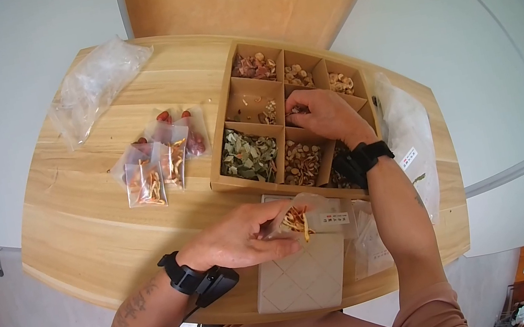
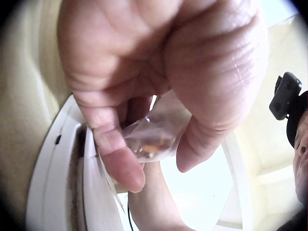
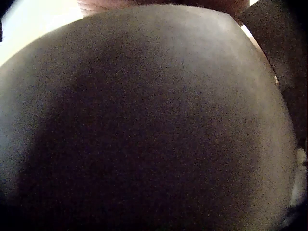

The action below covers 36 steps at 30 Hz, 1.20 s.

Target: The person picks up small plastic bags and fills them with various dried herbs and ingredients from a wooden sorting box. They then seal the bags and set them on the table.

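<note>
Evidently the relation that matters runs between the two hands: the small clear bag [image 1: 315,205] sits at the fingers of the left hand [image 1: 236,238], much nearer them than those of the right hand [image 1: 327,113], while the divided box [image 1: 237,183] lies beyond it, away from the body. The bag's length seems to run outward from the left fingers, toward their right. Those fingers pinch it against the thumb. The right fingers dip into the box's middle compartment [image 1: 291,90]; whether they grasp anything I cannot tell, since their tips are hidden and the right wrist view is dark

The bag looks thin, creased and see-through, with orange and brown dried strips [image 1: 298,219] bunched near the left fingertips. A printed label [image 1: 335,218] shows past it, perhaps on another bag. Filled packets [image 1: 145,183] lie beyond the left fingers, to their left, on the table [image 1: 80,244]
</note>
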Each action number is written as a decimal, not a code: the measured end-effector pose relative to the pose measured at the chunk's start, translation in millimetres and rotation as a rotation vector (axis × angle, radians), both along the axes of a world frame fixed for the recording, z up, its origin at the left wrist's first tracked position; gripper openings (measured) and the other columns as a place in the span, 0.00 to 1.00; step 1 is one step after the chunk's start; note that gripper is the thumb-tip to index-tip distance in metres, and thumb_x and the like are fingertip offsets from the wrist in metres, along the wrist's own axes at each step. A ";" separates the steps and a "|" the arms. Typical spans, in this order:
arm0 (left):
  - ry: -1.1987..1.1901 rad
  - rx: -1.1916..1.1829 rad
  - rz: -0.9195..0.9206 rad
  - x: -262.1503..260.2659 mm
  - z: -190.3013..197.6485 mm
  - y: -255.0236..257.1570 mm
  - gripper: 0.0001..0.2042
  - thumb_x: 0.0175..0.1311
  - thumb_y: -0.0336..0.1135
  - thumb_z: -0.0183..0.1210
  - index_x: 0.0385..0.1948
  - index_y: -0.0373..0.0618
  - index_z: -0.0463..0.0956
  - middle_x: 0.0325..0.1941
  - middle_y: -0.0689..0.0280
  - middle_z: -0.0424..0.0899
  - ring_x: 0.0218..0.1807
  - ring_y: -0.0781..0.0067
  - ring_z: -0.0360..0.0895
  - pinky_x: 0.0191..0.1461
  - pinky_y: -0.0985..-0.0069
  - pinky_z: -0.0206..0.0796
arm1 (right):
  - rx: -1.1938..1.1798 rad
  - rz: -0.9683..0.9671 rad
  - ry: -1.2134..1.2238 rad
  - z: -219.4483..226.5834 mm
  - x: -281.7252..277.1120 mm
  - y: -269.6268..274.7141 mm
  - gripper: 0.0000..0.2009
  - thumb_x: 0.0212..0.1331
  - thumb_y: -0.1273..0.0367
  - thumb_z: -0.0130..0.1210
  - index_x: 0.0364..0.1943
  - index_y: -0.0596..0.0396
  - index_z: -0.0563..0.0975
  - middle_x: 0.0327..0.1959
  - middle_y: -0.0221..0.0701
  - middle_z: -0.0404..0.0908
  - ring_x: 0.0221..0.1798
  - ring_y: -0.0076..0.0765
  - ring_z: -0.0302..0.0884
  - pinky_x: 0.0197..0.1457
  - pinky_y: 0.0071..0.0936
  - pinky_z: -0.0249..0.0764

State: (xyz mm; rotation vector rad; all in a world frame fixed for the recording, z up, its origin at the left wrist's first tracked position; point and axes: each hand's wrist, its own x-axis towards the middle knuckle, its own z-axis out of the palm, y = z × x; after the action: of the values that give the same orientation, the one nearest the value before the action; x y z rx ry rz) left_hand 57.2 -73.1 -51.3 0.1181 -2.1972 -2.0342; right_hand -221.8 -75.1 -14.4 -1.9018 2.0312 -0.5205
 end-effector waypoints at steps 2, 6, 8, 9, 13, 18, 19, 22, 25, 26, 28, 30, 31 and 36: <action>-0.004 -0.002 0.000 0.0 -0.4 -0.1 0.28 0.64 0.37 0.65 0.66 0.46 0.69 0.26 0.74 0.64 0.31 0.86 0.70 0.36 0.85 0.62 | 0.002 -0.006 -0.004 -0.3 0.0 0.0 0.08 0.58 0.68 0.60 0.40 0.54 0.80 0.37 0.35 0.85 0.42 0.36 0.82 0.50 0.30 0.75; 0.001 0.053 0.008 0.2 0.1 1.6 0.28 0.64 0.37 0.65 0.66 0.46 0.69 0.31 0.73 0.74 0.32 0.86 0.72 0.37 0.85 0.63 | 0.001 -0.011 -0.011 1.2 1.8 0.7 0.08 0.59 0.68 0.60 0.40 0.54 0.80 0.36 0.35 0.84 0.41 0.36 0.82 0.49 0.29 0.75; 0.011 0.059 0.013 0.6 1.3 2.2 0.28 0.64 0.37 0.65 0.66 0.46 0.68 0.34 0.72 0.77 0.34 0.87 0.74 0.37 0.85 0.64 | -0.005 -0.005 -0.003 1.0 1.6 0.7 0.08 0.59 0.67 0.60 0.40 0.54 0.80 0.36 0.35 0.84 0.41 0.36 0.81 0.49 0.30 0.75; 0.013 0.053 0.013 0.8 2.2 2.1 0.28 0.65 0.37 0.65 0.66 0.46 0.68 0.35 0.71 0.78 0.34 0.87 0.74 0.37 0.84 0.64 | -0.002 -0.009 -0.004 1.0 1.6 0.7 0.08 0.59 0.67 0.60 0.40 0.54 0.80 0.36 0.35 0.84 0.41 0.35 0.81 0.49 0.30 0.75; 0.012 0.016 0.006 1.1 1.6 0.6 0.28 0.64 0.36 0.65 0.66 0.46 0.68 0.35 0.71 0.78 0.34 0.87 0.73 0.37 0.84 0.65 | 0.007 -0.015 -0.007 0.9 1.6 0.8 0.08 0.59 0.67 0.60 0.40 0.54 0.80 0.37 0.35 0.85 0.41 0.35 0.81 0.49 0.30 0.75; -0.056 0.044 -0.012 1.2 5.0 -0.1 0.27 0.63 0.34 0.66 0.65 0.48 0.69 0.51 0.66 0.81 0.48 0.82 0.73 0.49 0.81 0.69 | 0.013 -0.029 -0.020 -1.3 0.8 0.3 0.08 0.59 0.67 0.60 0.40 0.54 0.81 0.37 0.34 0.85 0.41 0.34 0.82 0.49 0.29 0.75; -0.033 0.028 -0.003 0.9 4.1 0.3 0.27 0.63 0.35 0.66 0.65 0.48 0.70 0.50 0.67 0.82 0.44 0.83 0.73 0.46 0.82 0.69 | 0.012 -0.030 -0.025 -0.3 1.6 0.8 0.08 0.59 0.67 0.60 0.40 0.54 0.81 0.37 0.34 0.85 0.41 0.34 0.82 0.49 0.29 0.75; -0.099 -0.027 -0.009 2.3 16.9 -1.9 0.28 0.62 0.38 0.67 0.65 0.50 0.70 0.45 0.70 0.82 0.32 0.85 0.67 0.35 0.82 0.63 | -0.001 -0.021 -0.032 -0.3 1.3 1.7 0.08 0.59 0.67 0.60 0.40 0.55 0.81 0.37 0.34 0.85 0.42 0.33 0.82 0.49 0.28 0.75; -0.057 -0.060 0.020 1.6 12.5 -0.3 0.28 0.61 0.41 0.67 0.65 0.52 0.71 0.40 0.71 0.82 0.25 0.84 0.59 0.30 0.81 0.56 | 0.000 -0.025 -0.042 0.1 1.7 2.4 0.09 0.59 0.67 0.60 0.40 0.55 0.81 0.37 0.34 0.85 0.42 0.31 0.81 0.49 0.28 0.75; -0.056 -0.072 0.012 1.7 14.2 -0.6 0.28 0.62 0.40 0.67 0.65 0.49 0.70 0.35 0.70 0.74 0.26 0.83 0.60 0.32 0.80 0.59 | 0.004 -0.029 -0.047 0.6 2.2 2.7 0.09 0.59 0.67 0.60 0.40 0.55 0.81 0.37 0.33 0.85 0.42 0.31 0.81 0.49 0.28 0.75; -0.052 -0.098 -0.002 1.7 18.8 -0.9 0.28 0.63 0.38 0.65 0.65 0.45 0.69 0.24 0.69 0.59 0.27 0.79 0.62 0.35 0.80 0.65 | 0.014 -0.045 -0.055 2.0 3.5 3.3 0.09 0.59 0.67 0.60 0.40 0.55 0.81 0.37 0.33 0.85 0.42 0.30 0.81 0.50 0.27 0.75; -0.050 -0.083 0.017 1.1 13.3 1.0 0.28 0.61 0.40 0.66 0.64 0.47 0.71 0.32 0.69 0.73 0.27 0.80 0.62 0.32 0.80 0.61 | 0.016 -0.053 -0.068 2.2 4.1 3.8 0.09 0.59 0.68 0.60 0.41 0.55 0.81 0.37 0.32 0.85 0.42 0.29 0.81 0.50 0.27 0.75; -0.048 -0.075 0.028 1.2 11.4 1.8 0.28 0.61 0.42 0.67 0.64 0.49 0.72 0.36 0.69 0.81 0.27 0.81 0.62 0.31 0.80 0.59 | 0.013 -0.053 -0.077 1.9 3.9 4.1 0.09 0.59 0.68 0.60 0.41 0.56 0.81 0.37 0.32 0.85 0.42 0.29 0.81 0.50 0.27 0.74; -0.082 -0.170 0.007 1.8 13.5 -0.1 0.29 0.60 0.43 0.67 0.64 0.48 0.72 0.36 0.68 0.80 0.27 0.79 0.63 0.31 0.79 0.60 | 0.040 -0.085 -0.139 6.2 9.1 6.2 0.09 0.60 0.68 0.60 0.41 0.56 0.82 0.37 0.31 0.85 0.42 0.26 0.80 0.50 0.26 0.74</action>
State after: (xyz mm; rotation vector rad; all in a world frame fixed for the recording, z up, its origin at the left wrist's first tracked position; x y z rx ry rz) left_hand 59.0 -73.2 -37.8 0.1927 -2.4034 -1.8601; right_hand -212.7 -68.9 -8.2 -1.7126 2.0243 -0.6108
